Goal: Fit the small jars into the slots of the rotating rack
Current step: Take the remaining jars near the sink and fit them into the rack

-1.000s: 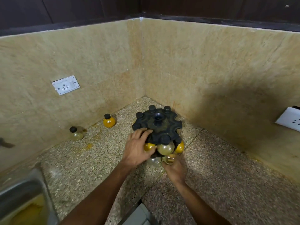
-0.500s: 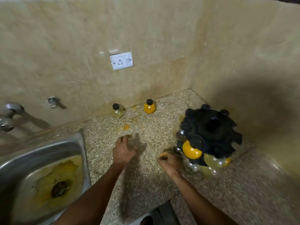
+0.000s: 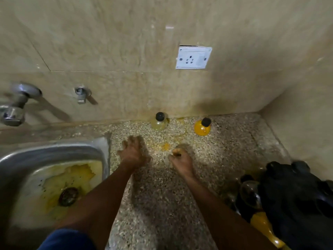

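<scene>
Left hand (image 3: 134,154) reaches with loose, empty fingers toward the pale jar (image 3: 159,121) and orange jar (image 3: 202,127) by the wall, right hand (image 3: 181,162) curled, rack (image 3: 295,201) far right.

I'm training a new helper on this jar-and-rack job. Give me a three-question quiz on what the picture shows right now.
1. True or false: both loose jars stand against the back wall, under the socket.
2. Which loose jar is nearer the rotating rack: A) the pale jar, B) the orange jar?
3. Fill in: the left hand reaches, fingers spread, toward the ___ jar, with the sink to its left.

Key: 1 true; 2 B; 3 pale. The right hand has its fingers curled; whether it holds anything is unclear.
</scene>
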